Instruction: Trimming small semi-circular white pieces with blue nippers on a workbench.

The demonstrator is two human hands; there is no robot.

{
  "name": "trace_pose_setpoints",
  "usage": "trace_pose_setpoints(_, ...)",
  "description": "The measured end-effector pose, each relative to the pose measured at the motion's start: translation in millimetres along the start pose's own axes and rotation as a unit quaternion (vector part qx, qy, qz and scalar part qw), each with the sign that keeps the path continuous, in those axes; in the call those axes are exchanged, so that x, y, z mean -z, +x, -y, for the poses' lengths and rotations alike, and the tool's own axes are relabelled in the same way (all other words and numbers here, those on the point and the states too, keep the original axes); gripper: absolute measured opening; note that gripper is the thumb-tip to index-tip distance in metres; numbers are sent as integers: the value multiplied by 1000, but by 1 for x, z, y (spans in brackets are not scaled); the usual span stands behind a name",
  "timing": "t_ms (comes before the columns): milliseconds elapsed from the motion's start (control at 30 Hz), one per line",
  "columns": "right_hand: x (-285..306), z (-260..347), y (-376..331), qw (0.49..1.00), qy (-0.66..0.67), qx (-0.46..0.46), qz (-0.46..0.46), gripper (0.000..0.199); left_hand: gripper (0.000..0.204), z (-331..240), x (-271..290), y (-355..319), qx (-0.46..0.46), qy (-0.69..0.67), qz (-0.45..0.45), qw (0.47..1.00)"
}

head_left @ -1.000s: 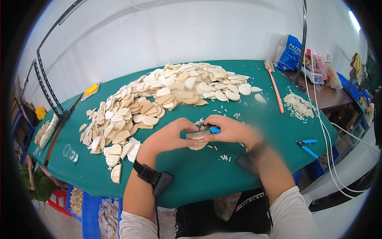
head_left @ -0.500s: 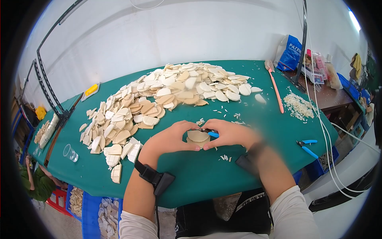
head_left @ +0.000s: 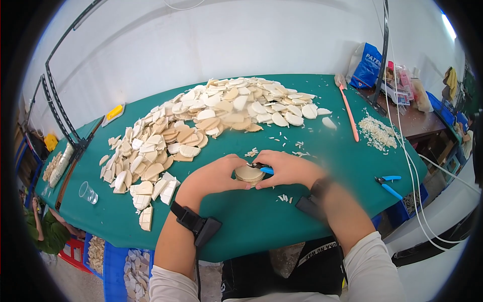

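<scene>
Near the front middle of the table, my left hand is closed on a stack of cream-coloured, rounded flat pieces, gripping it from the left. From the other side my right hand holds a pair of blue-handled cutting pliers. Their dark jaws lie at the upper edge of the stack, and my fingers hide most of the handles. Both thumbs meet at the stack's near edge. Small white slivers are scattered just to the right of my hands.
A large heap of similar flat pieces spreads over the green-covered table. At the right are a pile of white offcuts, a pink-handled brush and another blue-handled pliers. A clear plastic cup stands at the left.
The top piece has tilted and now sits flatter in line with the stack. The pliers' jaws show more over its upper edge. My arms have hardly moved.
</scene>
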State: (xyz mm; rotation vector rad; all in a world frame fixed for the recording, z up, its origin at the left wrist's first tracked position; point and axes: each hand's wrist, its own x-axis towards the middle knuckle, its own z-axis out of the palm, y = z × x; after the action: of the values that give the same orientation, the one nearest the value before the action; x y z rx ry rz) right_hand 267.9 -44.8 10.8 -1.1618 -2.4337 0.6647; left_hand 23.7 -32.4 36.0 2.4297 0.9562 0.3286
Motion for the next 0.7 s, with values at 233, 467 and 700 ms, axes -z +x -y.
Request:
trace_pose_setpoints(233,2,2,0,1000,-8,0,0,58,49,-1,-3,5,0,31,2,1000)
trace_pose_setpoints(467,-1,0,5,999,-27,29,-23,56,47,-4,-2,1,5,37,-15,999)
trace_pose_setpoints(700,-5,-3,4,999,-22,38,-5,59,46,-4,-2,-1,9,45,4,999)
